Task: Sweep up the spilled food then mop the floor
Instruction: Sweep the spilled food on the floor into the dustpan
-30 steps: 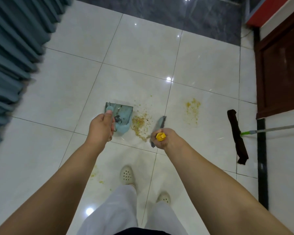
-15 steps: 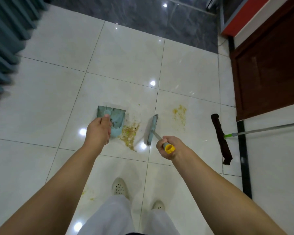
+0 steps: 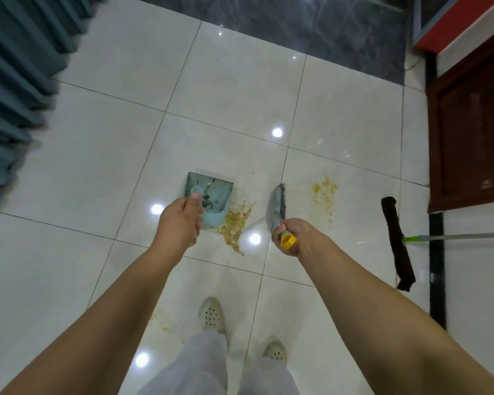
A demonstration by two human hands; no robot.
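Head view: the dustpan [image 3: 211, 192] is held by its handle in the curled fingers of the left hand [image 3: 178, 225], and the broom [image 3: 278, 202] is gripped by the right hand [image 3: 293, 236]. Between both, spilled food [image 3: 236, 220] is seen on the floor [image 3: 240, 89]; the mop [image 3: 397, 242] is lying well apart at right.

Left hand [image 3: 180, 223] grips dustpan [image 3: 211, 198]; right hand [image 3: 297, 238] grips broom [image 3: 278, 202].

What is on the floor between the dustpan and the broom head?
In the head view, a pile of spilled food lies on the tile between the dustpan and the broom head, close against the dustpan's open edge.
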